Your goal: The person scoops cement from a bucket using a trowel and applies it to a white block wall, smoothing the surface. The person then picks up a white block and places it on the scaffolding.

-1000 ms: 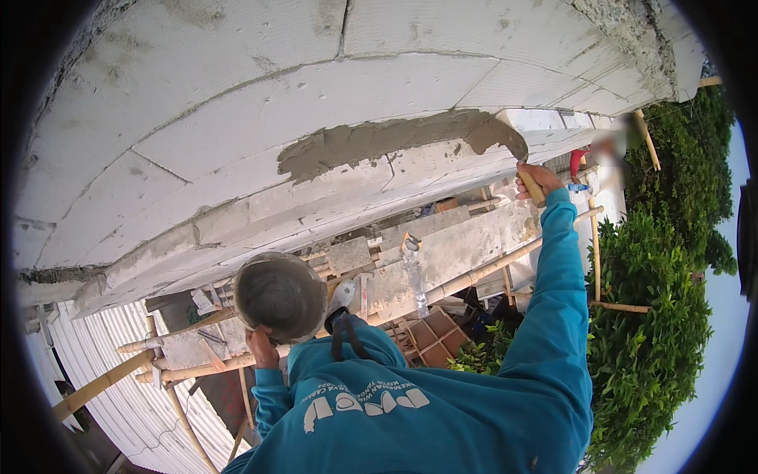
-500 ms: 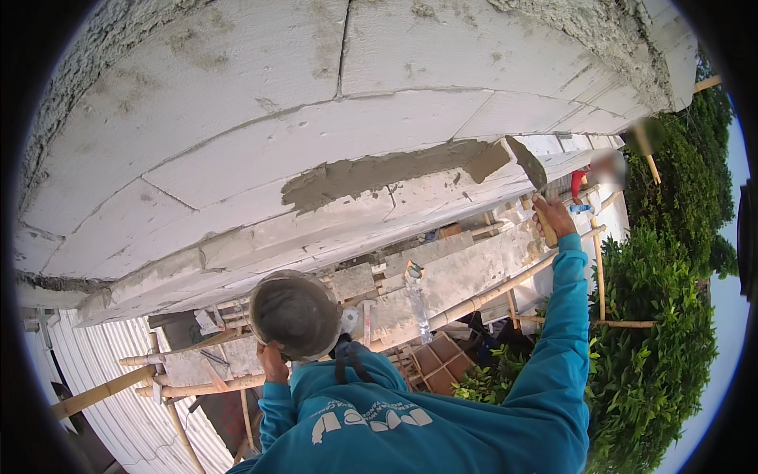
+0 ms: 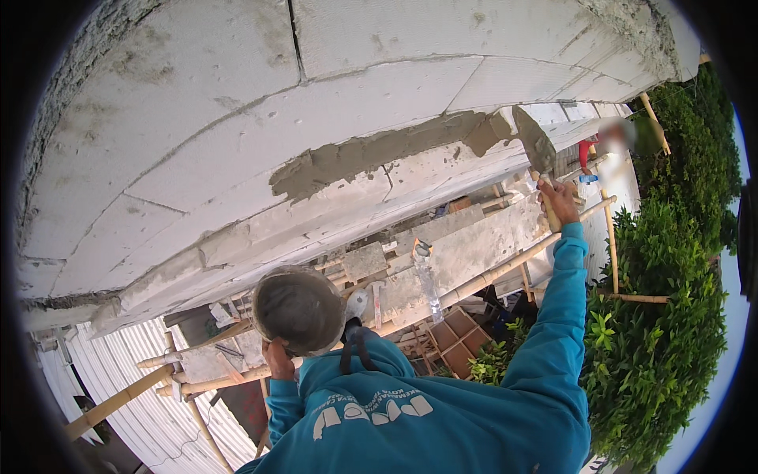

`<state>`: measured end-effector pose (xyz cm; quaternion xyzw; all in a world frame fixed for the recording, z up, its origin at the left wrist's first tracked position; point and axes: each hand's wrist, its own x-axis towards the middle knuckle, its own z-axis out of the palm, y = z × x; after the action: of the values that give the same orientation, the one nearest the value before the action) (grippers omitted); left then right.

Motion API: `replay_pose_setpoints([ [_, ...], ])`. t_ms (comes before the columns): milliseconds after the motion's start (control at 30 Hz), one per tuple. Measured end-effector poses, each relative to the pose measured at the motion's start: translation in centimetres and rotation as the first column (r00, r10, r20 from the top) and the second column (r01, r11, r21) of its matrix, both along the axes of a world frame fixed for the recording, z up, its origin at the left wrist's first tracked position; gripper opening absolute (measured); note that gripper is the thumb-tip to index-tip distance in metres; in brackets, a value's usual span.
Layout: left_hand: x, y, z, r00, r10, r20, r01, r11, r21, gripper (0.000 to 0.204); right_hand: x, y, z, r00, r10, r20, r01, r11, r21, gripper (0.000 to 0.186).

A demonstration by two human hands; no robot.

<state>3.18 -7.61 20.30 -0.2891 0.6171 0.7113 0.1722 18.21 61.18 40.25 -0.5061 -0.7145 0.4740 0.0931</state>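
Observation:
My right hand [image 3: 559, 201] is closed around the wooden handle of a trowel [image 3: 534, 141]. The trowel's blade is smeared with grey mortar and points at the wall, beside the end of a wet mortar strip [image 3: 359, 156]. That strip lies along the top of a white block ledge [image 3: 426, 186]. Low on the left, my left hand [image 3: 278, 360] grips the near rim of a round bucket [image 3: 340, 304] with grey mortar inside. The bucket is held close to my body, tilted so that its inside shows.
White block wall [image 3: 237, 126] rises in front. Below are scaffold planks [image 3: 466, 253] with a bamboo rail [image 3: 489, 280], a hammer [image 3: 377, 304] and a hand saw [image 3: 427, 280]. A person in red [image 3: 584, 154] is at the far right, near green trees [image 3: 663, 316].
The whole view has shifted a little. The trowel has turned so more of its blade face shows, and it sits slightly farther right of the mortar. My left hand still holds the bucket.

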Motion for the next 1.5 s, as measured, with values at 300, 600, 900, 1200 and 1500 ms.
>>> replay_pose_setpoints([
  [300, -1.9, 2.7, 1.2, 0.997, -0.04, 0.06, 0.037, 0.998, 0.056, 0.031, 0.9, -15.3, -2.0, 0.976, 0.142, -0.166, -0.17, 0.971, -0.167, 0.022],
  [600, -3.9, 7.2, 4.0, 0.968, -0.238, -0.077, 0.243, 0.968, 0.058, 0.04, -2.9, -31.0, -6.4, 0.573, 0.808, 0.14, -0.812, 0.583, -0.042, 0.045],
  [900, -3.1, 9.7, 7.4, 0.902, -0.346, -0.256, 0.373, 0.926, 0.061, 0.055, -5.6, -39.5, -14.1, 0.498, 0.797, 0.342, -0.83, 0.553, -0.079, 0.043],
  [1200, -5.3, 8.2, 7.5, 0.867, -0.423, -0.263, 0.453, 0.889, 0.064, 0.05, -4.4, -41.9, -12.2, 0.708, 0.627, -0.326, -0.636, 0.364, -0.68, 0.027],
  [1500, -6.8, 10.1, 5.8, 0.902, -0.391, -0.181, 0.417, 0.899, 0.136, 0.047, -2.4, -44.0, -12.0, 0.903, 0.294, -0.312, -0.426, 0.536, -0.729, 0.026],
])
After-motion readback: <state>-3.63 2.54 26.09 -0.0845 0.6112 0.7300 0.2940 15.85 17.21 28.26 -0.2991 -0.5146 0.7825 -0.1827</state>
